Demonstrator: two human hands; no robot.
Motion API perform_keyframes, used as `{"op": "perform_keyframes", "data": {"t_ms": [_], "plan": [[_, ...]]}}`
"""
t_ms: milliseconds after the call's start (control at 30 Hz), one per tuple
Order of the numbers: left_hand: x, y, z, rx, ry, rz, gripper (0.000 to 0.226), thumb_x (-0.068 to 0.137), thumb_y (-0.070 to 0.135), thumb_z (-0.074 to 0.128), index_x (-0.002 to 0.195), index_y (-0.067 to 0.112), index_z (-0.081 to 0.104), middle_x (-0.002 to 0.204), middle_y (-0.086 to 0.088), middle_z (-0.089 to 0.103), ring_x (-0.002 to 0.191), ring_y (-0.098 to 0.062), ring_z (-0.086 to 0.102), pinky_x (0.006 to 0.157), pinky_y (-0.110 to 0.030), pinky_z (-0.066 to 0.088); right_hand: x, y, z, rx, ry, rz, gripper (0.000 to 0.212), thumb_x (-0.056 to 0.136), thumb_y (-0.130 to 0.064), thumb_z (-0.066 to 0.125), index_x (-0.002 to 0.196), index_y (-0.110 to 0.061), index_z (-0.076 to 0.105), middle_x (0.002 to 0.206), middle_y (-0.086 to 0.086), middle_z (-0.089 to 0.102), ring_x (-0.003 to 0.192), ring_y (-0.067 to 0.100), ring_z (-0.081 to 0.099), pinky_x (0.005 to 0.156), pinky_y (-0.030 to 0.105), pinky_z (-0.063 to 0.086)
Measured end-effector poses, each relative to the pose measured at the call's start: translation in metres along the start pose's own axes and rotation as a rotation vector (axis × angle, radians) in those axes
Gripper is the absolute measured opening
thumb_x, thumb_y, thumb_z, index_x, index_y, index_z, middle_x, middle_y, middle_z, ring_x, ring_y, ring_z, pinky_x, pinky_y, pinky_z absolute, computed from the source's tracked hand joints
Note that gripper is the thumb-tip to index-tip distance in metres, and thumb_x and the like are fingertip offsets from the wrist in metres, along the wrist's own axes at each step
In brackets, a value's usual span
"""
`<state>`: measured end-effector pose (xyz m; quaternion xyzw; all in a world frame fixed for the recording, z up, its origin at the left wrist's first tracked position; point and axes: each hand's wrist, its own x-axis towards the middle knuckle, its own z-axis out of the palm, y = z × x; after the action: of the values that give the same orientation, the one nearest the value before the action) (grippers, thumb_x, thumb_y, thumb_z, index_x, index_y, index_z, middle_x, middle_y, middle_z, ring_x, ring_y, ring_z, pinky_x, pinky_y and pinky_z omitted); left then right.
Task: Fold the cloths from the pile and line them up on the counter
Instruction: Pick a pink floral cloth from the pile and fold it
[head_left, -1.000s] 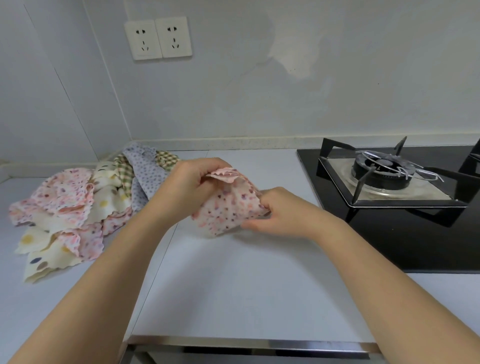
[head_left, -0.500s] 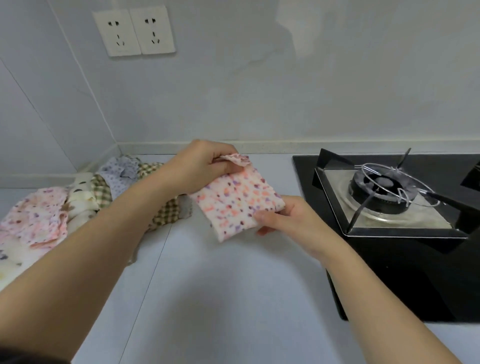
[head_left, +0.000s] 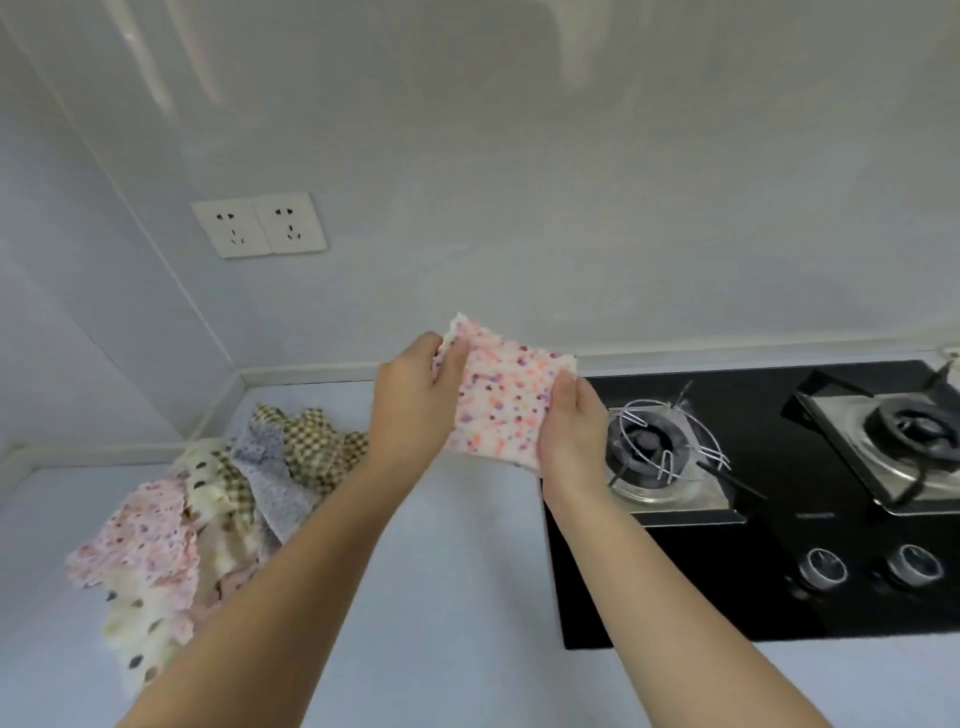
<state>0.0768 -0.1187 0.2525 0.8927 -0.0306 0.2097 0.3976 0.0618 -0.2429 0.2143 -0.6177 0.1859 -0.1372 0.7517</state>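
Several unfolded patterned cloths (head_left: 218, 530) are heaped on the pale grey counter (head_left: 441, 597), well left of the black glass gas hob (head_left: 753, 571). Nearer the hob, a small folded white cloth with pink, orange and purple spots (head_left: 506, 405) is pinched at its upper left corner by the left hand (head_left: 410, 405). Its right edge is gripped by the right hand (head_left: 571, 431). The cloth is held up between both sets of fingers, roughly square, at the hob's left edge. A straight lowering onto the counter is judged to be needed.
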Motion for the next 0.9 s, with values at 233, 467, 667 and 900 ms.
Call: {"op": "perform_keyframes", "data": {"t_ms": [233,467,667,900], "plan": [[-0.041,0.093,0.056,-0.389,0.022,-0.27,0.043,0.098,0.037,0.043,0.075,0.0,0.04,0.066,-0.008,0.045,0.059,-0.018,0.043,0.054,-0.023,0.036,0.025,-0.06,-0.105,-0.317,-0.022,-0.34,0.035,0.102,-0.032,0.038,0.082,-0.008,0.053,0.075,0.001,0.055,0.07,0.013,0.052,0.061,0.021,0.04],[-0.095,0.185,0.151,-0.569,-0.026,-0.444,0.039,0.096,0.045,0.045,0.09,0.007,0.054,0.087,-0.013,0.062,0.077,-0.022,0.06,0.073,-0.046,0.054,0.055,-0.091,-0.247,-0.412,-0.088,-0.325,0.034,0.102,-0.029,0.04,0.083,-0.005,0.054,0.076,0.0,0.055,0.067,0.007,0.05,0.055,0.009,0.039],[-0.105,0.235,0.223,-0.931,-0.434,-0.863,0.018,0.093,0.032,0.057,0.104,0.019,0.059,0.1,-0.002,0.07,0.09,-0.021,0.068,0.071,-0.034,0.055,0.089,-0.094,-0.33,-0.276,-0.036,-0.014,0.026,0.102,-0.035,0.038,0.087,-0.025,0.057,0.094,-0.005,0.062,0.09,0.011,0.06,0.076,0.027,0.049],[-0.089,0.27,0.324,-0.802,-0.458,-0.733,0.038,0.093,0.019,0.06,0.128,0.014,0.047,0.105,0.001,0.059,0.083,-0.012,0.064,0.055,-0.02,0.05,0.139,-0.104,-0.41,-0.102,-0.005,0.084,0.032,0.098,-0.011,0.045,0.119,-0.029,0.062,0.117,-0.004,0.057,0.102,0.014,0.062,0.078,0.034,0.058]]}}
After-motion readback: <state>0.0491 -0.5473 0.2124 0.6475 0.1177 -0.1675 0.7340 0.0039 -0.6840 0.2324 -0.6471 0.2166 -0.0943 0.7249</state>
